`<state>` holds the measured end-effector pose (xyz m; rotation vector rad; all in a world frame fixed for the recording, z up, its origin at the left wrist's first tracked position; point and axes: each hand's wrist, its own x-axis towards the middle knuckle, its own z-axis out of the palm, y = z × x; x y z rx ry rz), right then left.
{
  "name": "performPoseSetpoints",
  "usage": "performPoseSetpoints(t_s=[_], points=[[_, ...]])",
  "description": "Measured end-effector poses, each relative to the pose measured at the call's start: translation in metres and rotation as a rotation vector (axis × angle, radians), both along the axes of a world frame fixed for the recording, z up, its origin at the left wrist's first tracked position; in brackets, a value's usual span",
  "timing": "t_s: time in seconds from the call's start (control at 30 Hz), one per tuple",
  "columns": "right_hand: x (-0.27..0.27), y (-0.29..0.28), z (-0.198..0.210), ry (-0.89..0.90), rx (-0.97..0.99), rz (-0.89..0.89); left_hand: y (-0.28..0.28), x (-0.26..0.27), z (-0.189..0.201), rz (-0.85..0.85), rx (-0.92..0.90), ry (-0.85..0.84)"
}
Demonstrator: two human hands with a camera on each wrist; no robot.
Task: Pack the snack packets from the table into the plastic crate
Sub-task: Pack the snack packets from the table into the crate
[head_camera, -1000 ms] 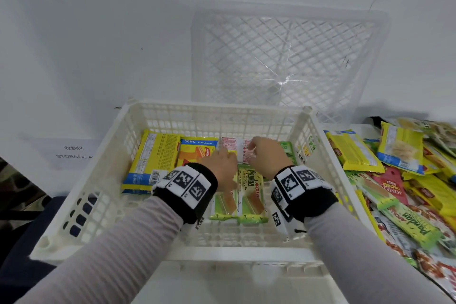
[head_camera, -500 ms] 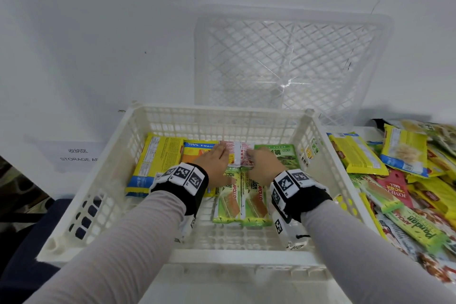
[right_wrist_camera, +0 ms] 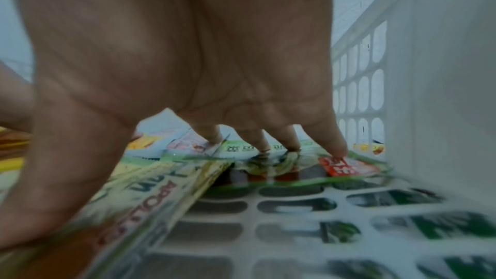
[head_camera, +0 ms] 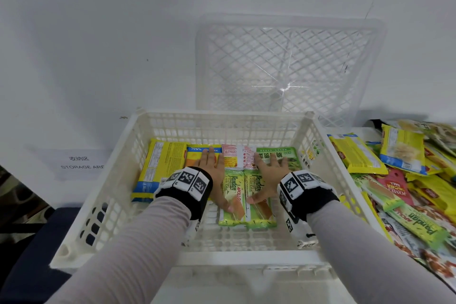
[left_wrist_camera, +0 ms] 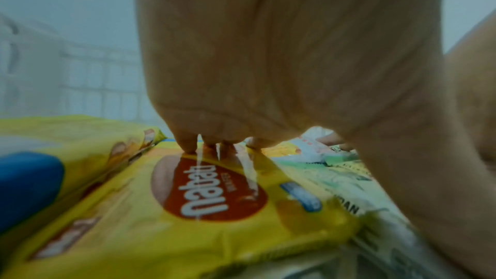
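Note:
Both hands lie flat inside the white plastic crate. My left hand rests with straight fingers on an orange-yellow packet; its thumb touches a green Pandan packet. My right hand spreads its fingers over a dark green packet, thumb on the second Pandan packet. A red-and-white packet lies between the hands. A large yellow packet lies at the crate's left.
A heap of loose snack packets covers the table to the right of the crate. A second white crate leans upright against the wall behind. A storage-area label is stuck on the left.
Both hands have let go of the red-and-white packet, spread apart and flattened onto the packets in the crate. The dark green packet now shows at the back right.

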<state>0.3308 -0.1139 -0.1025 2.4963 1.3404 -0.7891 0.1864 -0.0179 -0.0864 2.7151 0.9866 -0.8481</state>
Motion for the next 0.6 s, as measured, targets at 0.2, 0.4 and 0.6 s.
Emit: performPoseSetpoints(t_s=[0.2,0.4,0.6], points=[[-0.005,0.000,0.003,-0.014,0.005,-0.010,0.000,-0.003,0.000,0.013,-0.022,-0.052],[-0.011,-0.003,0.039,0.017,0.146,-0.040,0.002,0.008,0.024,0.060,0.011,-0.313],[-0.006,-0.023,0.102,0.011,0.278,-0.025,-0.012,0.021,0.079,0.007,-0.002,-0.750]])
